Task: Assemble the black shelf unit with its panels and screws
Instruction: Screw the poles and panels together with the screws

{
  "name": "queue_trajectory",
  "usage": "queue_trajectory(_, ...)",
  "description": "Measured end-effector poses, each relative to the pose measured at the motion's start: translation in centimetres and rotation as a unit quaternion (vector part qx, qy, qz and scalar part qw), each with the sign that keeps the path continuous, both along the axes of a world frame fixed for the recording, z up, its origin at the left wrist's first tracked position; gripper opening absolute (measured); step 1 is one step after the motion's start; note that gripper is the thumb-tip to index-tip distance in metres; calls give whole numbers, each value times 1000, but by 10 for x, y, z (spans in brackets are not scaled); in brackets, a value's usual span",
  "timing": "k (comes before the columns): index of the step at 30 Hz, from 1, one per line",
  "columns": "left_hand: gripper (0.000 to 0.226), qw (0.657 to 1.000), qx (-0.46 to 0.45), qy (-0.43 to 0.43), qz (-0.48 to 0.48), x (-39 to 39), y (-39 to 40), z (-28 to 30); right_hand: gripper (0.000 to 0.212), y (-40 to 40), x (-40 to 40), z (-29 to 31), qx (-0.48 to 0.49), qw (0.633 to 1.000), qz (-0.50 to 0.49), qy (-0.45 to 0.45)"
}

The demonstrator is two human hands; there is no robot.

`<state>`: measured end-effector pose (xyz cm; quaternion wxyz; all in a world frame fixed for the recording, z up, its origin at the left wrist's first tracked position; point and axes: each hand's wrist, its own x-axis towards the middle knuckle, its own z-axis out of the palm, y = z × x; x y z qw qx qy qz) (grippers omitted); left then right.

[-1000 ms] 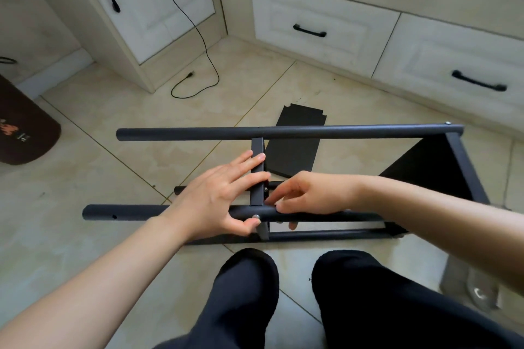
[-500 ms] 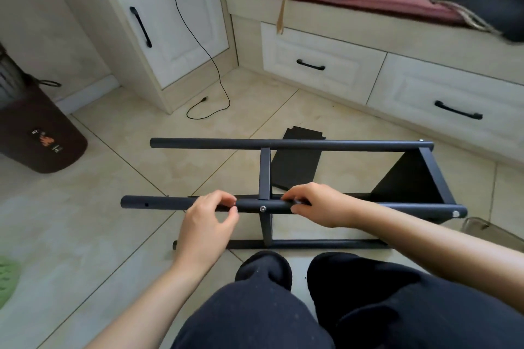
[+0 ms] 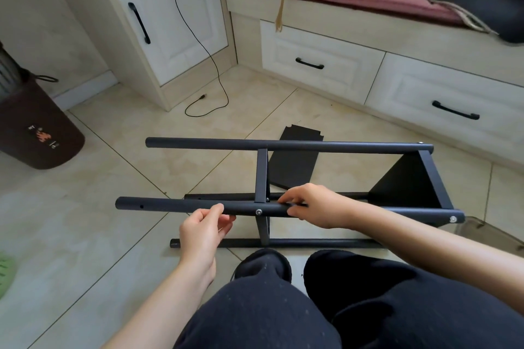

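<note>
The black shelf frame (image 3: 283,145) lies on its side on the tiled floor in front of my knees. Its tubes run left to right, joined by a middle panel (image 3: 261,176) seen edge-on and an end panel (image 3: 411,184) on the right. A silver screw (image 3: 258,211) sits in the near upper tube (image 3: 170,205) at the middle panel. My left hand (image 3: 202,231) holds that tube from below, just left of the screw, thumb on its front. My right hand (image 3: 312,207) curls over the same tube right of the screw. A loose black panel (image 3: 297,159) lies flat behind the frame.
A brown bin (image 3: 37,133) stands at the left. A black cable (image 3: 204,99) trails over the floor by the white cabinet (image 3: 170,22). White drawers (image 3: 320,65) line the back. A clear plastic container (image 3: 487,235) sits at the right, my dark-trousered legs (image 3: 269,306) below.
My left hand left the middle panel and slid left to hold the near tube from below. My right hand stayed on the tube. My view has lifted.
</note>
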<state>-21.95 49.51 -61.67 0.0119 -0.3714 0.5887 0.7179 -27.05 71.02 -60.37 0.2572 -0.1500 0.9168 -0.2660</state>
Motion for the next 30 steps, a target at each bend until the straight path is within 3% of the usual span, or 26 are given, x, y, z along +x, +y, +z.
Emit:
queue_trajectory(3, 17, 994, 105, -29, 20, 0, 4, 0, 30, 0, -1, -1, -11, 1000, -14, -25)
queue_trajectory(7, 51, 984, 171, -41, -4, -10, 6, 2, 30, 0, -3, -2, -30, 998, -23, -54)
queue_trajectory(9, 57, 983, 182, -33, 1, -16, 7, 3, 31, 2, -3, -2, -35, 998, -21, -50)
queue_trajectory(14, 20, 968, 249, -21, 4, -28, 8, 6, 36, 4, -3, -4, -21, 999, -40, -12)
queue_trajectory(18, 11, 969, 248, -6, -8, -37, 8, 5, 37, 10, -6, -1, -20, 998, -52, 2)
queue_trajectory(21, 41, 969, 245, 11, -7, -40, 9, 3, 37, 15, -4, 4, -33, 998, -56, 14)
queue_trajectory(24, 56, 969, 242, 31, -31, -45, 12, 9, 35, 22, -2, 11, -57, 996, -70, 26)
queue_trajectory(30, 44, 970, 197, 101, -100, -66, 37, 49, 34, 48, -6, 36, -153, 980, -120, 50)
